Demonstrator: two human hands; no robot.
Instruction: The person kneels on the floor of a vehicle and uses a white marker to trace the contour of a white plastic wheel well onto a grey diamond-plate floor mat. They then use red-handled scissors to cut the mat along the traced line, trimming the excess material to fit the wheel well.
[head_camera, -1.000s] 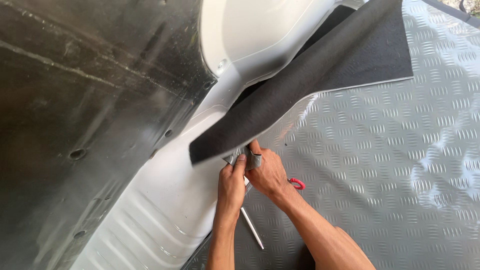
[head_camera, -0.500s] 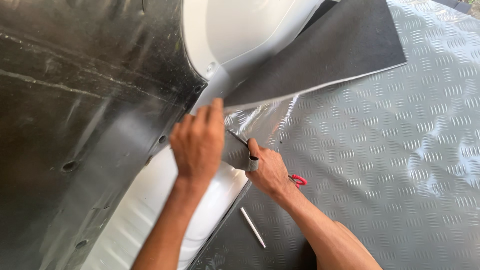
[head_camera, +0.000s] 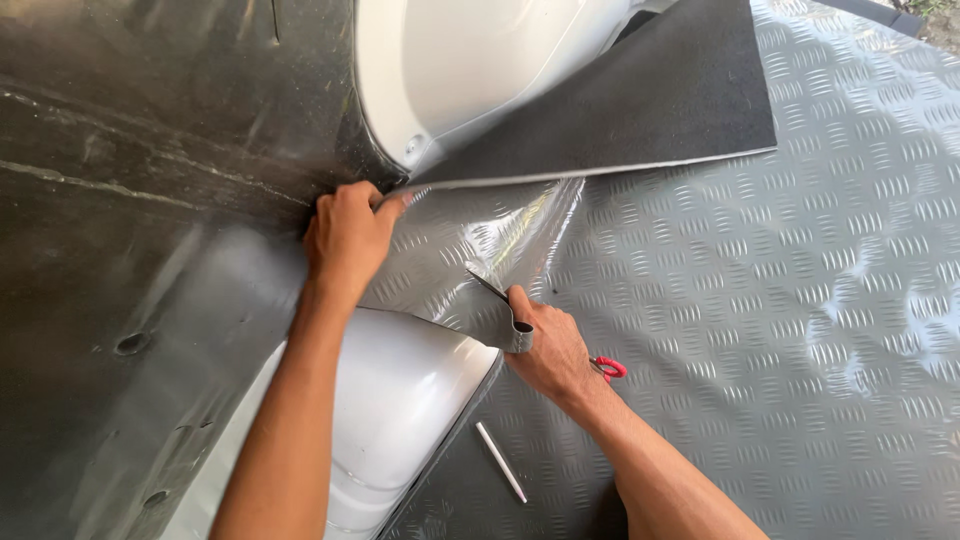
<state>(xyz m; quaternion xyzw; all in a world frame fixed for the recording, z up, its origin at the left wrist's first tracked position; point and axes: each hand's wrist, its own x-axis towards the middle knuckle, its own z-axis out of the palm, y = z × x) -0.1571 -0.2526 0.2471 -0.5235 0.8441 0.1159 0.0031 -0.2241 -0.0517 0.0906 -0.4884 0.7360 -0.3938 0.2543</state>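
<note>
My left hand (head_camera: 345, 240) pinches the edge of a silver diamond-pattern sheet (head_camera: 800, 300) and pulls it toward the dark wall, just below a white moulded panel (head_camera: 480, 70). My right hand (head_camera: 550, 345) holds scissors with red handles (head_camera: 610, 368); their blades (head_camera: 488, 288) point up and left into the cut in the sheet. A curled flap of the sheet (head_camera: 490, 325) lies against my right thumb. The sheet's black backing (head_camera: 650, 110) is folded over at the top.
A dark, scuffed metal surface (head_camera: 130, 250) with small holes fills the left side. A white rounded panel (head_camera: 400, 410) sits below my hands. A thin white stick (head_camera: 500, 462) lies on the patterned sheet near my right forearm.
My left hand has left the scissors area, risen and taken hold of the sheet's edge by the white panel. The sheet has been pulled flatter, and the cut flap shows beside my right hand.
</note>
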